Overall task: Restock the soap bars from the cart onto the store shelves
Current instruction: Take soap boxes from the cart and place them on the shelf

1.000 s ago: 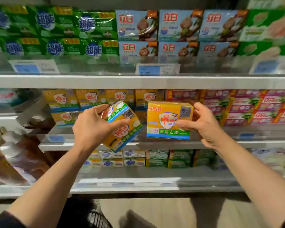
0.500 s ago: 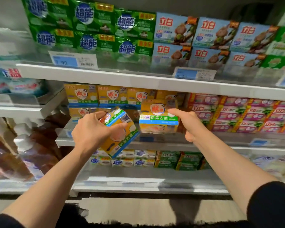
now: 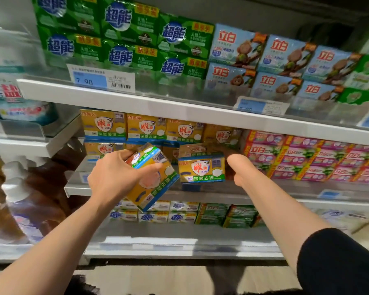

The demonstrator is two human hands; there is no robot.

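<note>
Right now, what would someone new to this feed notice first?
Two hands at the middle shelf, each with a yellow soap pack. The left hand grips a tilted pack in front of the shelf, while the right hand sets an upright pack at the shelf's front, beside pink packs. Above, green packs and blue packs fill the top shelf.

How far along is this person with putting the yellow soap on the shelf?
Partly done. Yellow soap packs already line the back of the middle shelf. In hand: the right hand is setting one soap pack at the shelf's front, upright, and the left hand grips a tilted pack that is not yet placed. The cart is out of view, so what remains cannot be told.
</note>
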